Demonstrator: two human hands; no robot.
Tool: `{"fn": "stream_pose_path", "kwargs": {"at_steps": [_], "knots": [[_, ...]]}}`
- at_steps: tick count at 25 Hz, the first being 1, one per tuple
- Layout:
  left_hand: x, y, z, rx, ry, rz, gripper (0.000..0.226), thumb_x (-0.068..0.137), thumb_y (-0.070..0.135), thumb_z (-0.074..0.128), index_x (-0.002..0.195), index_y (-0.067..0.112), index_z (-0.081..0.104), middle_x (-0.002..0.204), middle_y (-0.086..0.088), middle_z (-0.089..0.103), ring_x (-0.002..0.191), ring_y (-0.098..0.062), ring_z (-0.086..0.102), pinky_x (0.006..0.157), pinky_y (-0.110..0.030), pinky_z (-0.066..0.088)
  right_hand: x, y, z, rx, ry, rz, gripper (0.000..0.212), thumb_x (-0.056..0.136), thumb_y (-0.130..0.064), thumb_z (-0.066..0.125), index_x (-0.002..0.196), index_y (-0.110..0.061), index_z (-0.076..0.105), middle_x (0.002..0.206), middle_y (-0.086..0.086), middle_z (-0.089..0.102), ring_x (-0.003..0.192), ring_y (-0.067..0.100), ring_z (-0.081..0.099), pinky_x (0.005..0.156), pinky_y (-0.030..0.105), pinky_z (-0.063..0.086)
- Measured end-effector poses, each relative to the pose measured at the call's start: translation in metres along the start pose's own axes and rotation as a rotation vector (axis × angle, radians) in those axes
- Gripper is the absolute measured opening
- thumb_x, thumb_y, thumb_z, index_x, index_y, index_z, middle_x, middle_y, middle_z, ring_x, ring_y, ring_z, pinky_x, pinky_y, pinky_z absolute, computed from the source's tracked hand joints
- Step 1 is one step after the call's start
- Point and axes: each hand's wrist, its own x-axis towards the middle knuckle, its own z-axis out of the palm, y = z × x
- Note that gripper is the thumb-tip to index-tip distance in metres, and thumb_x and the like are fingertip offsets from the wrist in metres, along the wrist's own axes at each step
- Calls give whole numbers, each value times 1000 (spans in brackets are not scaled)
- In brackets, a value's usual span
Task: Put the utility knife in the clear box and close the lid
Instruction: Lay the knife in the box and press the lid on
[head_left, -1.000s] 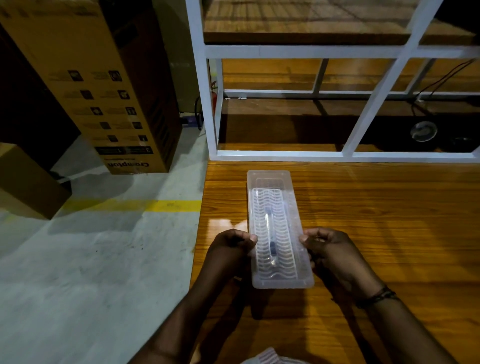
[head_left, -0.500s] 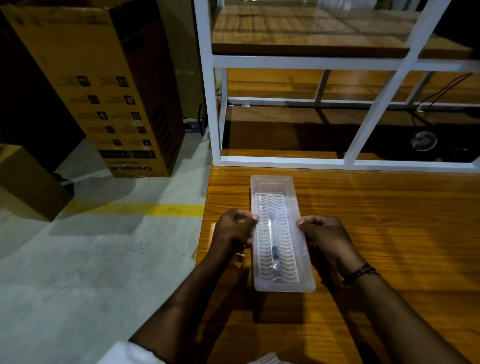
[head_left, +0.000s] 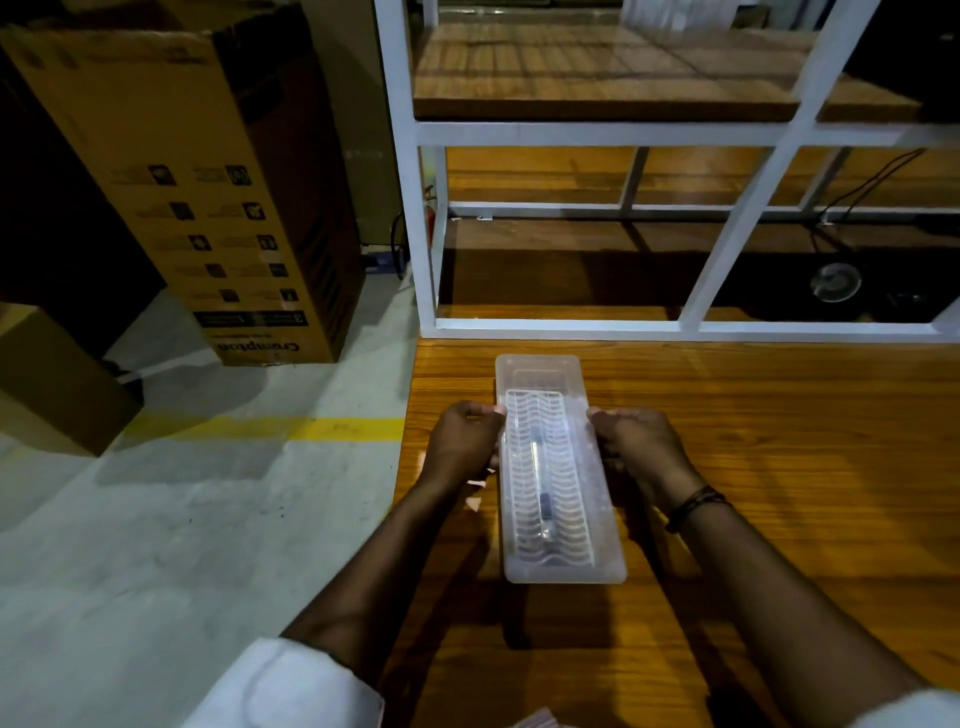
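A long clear box (head_left: 608, 545) lies lengthwise on the wooden table (head_left: 779, 467), its ribbed clear lid (head_left: 566, 499) lying flat on top. Through the lid I see the utility knife (head_left: 543, 488), a slim pale body with a dark slider, lying along the box's middle. My left hand (head_left: 465, 441) grips the box's left edge, fingertips on the lid's rim. On the opposite side my right hand (head_left: 636, 441) holds the right edge the same way, a dark band on its wrist.
A white metal frame (head_left: 426, 218) with wooden shelves stands at the table's far edge. The table's left edge drops to a grey floor with a yellow line (head_left: 260, 428). A tall cardboard carton (head_left: 208, 182) and a smaller box (head_left: 47, 379) stand on the floor.
Both hands have slid forward along the box's long edges, from near its middle toward its far half. The box has stayed in place.
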Motion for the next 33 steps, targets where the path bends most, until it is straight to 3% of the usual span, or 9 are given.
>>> {"fn": "stream_pose_path", "kwargs": {"at_steps": [8,10,13,15,17,19,24,29,33], "knots": [[13,15,9,33,25,17,34,93,34,71,120,17,60,95,-13,75,60,-26,69,43,-35,54,16,-1,15,-112,108,-47,26,88,-24,68,66,-10,70,69,8,71,68,25,65,65,34,49],[15,20,8,118,6,66,43,92,30,73,129,22,53,93,-9,75,65,-26,71,42,-34,54,13,-8,15,-179,103,-65,15,90,-24,66,93,-12,75,84,9,75,82,32,71,72,39,56],[17,31,6,331,-54,175,67,95,26,69,154,27,38,105,-12,76,88,-30,74,62,-34,59,10,-21,11,-353,19,-172,53,93,-18,61,145,-26,52,90,-2,71,81,23,68,66,32,51],[19,37,6,449,-79,170,77,96,29,66,162,30,25,127,-15,71,110,-33,70,87,-43,59,10,-26,12,-427,-20,-208,64,91,-16,57,152,-32,44,107,5,75,81,22,69,62,29,49],[20,39,5,530,-123,150,81,98,31,64,163,33,17,136,-15,65,115,-33,67,85,-40,56,9,-29,14,-496,-31,-217,68,90,-14,55,154,-31,42,113,9,74,74,20,64,55,26,44],[22,42,5,572,-163,124,85,98,32,64,163,37,10,137,-16,64,112,-33,67,78,-38,55,7,-32,15,-521,-38,-222,68,91,-12,54,155,-28,40,116,9,72,73,21,62,55,26,43],[27,53,5,612,-247,37,94,98,24,65,160,45,-2,127,-16,65,103,-38,71,85,-52,63,11,-33,11,-524,-61,-217,73,80,-15,53,151,-28,47,113,8,75,80,26,69,63,30,50],[28,69,3,765,-287,5,90,101,15,56,161,41,-6,91,-5,60,90,-29,69,81,-45,62,15,-42,9,-672,-92,-236,76,80,-17,56,154,-24,42,125,11,72,89,28,68,67,30,51],[28,72,3,772,-292,-12,88,102,16,55,161,39,-6,102,-9,61,89,-27,68,76,-41,63,15,-50,11,-799,-135,-191,82,86,-17,54,161,-26,23,123,13,67,87,28,65,62,32,48]]}}
